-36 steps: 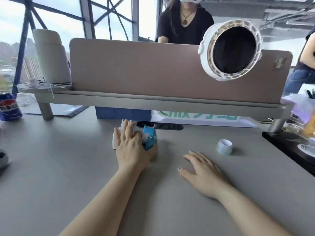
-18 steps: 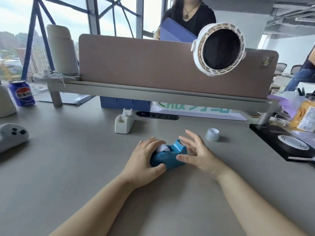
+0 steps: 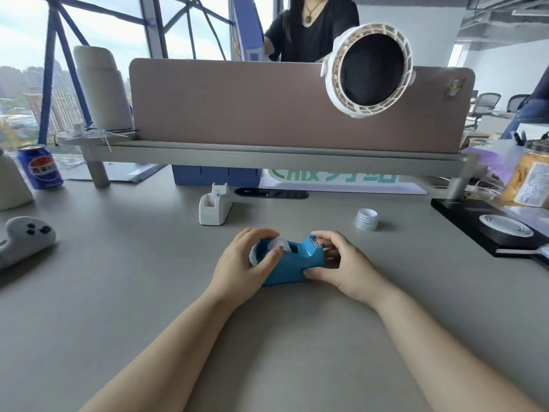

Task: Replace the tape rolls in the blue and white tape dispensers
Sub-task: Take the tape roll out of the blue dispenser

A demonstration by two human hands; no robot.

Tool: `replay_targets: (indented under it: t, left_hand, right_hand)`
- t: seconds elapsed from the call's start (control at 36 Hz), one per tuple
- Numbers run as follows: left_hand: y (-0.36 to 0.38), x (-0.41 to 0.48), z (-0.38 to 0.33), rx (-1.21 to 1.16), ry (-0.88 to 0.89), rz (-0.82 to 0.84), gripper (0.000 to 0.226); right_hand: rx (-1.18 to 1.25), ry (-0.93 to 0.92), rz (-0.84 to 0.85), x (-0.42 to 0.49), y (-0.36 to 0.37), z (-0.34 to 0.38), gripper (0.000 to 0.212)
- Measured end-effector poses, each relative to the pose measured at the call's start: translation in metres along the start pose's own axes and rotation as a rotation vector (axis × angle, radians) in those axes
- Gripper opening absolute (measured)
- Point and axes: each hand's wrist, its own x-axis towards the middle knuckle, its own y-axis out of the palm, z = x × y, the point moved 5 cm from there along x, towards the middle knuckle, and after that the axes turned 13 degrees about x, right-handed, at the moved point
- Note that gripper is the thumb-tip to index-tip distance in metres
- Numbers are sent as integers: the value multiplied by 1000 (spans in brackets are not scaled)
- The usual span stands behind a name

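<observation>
The blue tape dispenser (image 3: 297, 263) lies on the grey desk in front of me, cutter end to the right. My left hand (image 3: 243, 267) wraps its rear end, fingers on the pale tape roll (image 3: 279, 243) seated in its well. My right hand (image 3: 344, 266) grips the cutter end, thumb under the front. The white tape dispenser (image 3: 214, 206) stands farther back, its well looking empty. A small stack of white tape rolls (image 3: 367, 219) rests to the right of it.
A raised shelf (image 3: 267, 157) with a brown divider and a white fan (image 3: 370, 69) spans the back. A soda can (image 3: 40, 168) and a grey controller (image 3: 25, 237) sit at left. A black tray (image 3: 487, 230) and a snack jar (image 3: 531, 178) sit at right. A person stands behind the divider.
My left hand pulled the blue dispenser away from the white one toward me. My right hand, flat on the desk a second ago, came over and took hold of the cutter end.
</observation>
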Motion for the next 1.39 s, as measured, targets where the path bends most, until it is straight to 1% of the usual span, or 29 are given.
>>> replay_targets:
  t: [0.06,0.17,0.28,0.39,0.64,0.78,0.86,0.94,1.06,1.14,1.25,1.33,1.39]
  left_hand:
    - [2,2,0,-22,-13,2,12]
    - [4,7,1,-88,-63,-18,16]
    - [2,7,3,-236,-141,27,10]
    - [1,5,0,-283,-152,37,6]
    - [-1,9,7,-394,-214,73,4]
    - [-10,16,25,-510,-269,48,18]
    - [-13,20,31,-496,-271,2,17]
    - [-13,24,34,-491,-273,-81,14]
    - [-13,25,42,-483,-304,-151,13]
    - [-14,26,46,-449,-327,-200,10]
    - [-12,26,47,-387,-356,-181,13]
    - [-11,26,50,-355,-385,-180,14]
    - [-9,24,49,-355,-400,-145,14]
  right_hand:
    - [14,-2,9,1,1,0,62]
    - [-8,-5,31,2,2,-1,64]
    - [-58,-24,35,3,2,0,63]
    - [-69,-35,35,4,2,-1,58]
    - [-118,-57,5,10,4,-4,59]
    - [-155,-54,-53,19,2,-10,64]
    - [-180,-64,-102,26,3,-9,65]
    - [-227,-61,-149,36,5,-6,65]
    - [-263,-73,-170,50,10,-6,63]
    - [-299,-64,-166,54,10,-11,68]
    - [-323,-50,-144,49,10,-14,76]
    - [-293,-28,-158,44,6,-16,72]
    - [-260,-18,-172,42,4,-17,71]
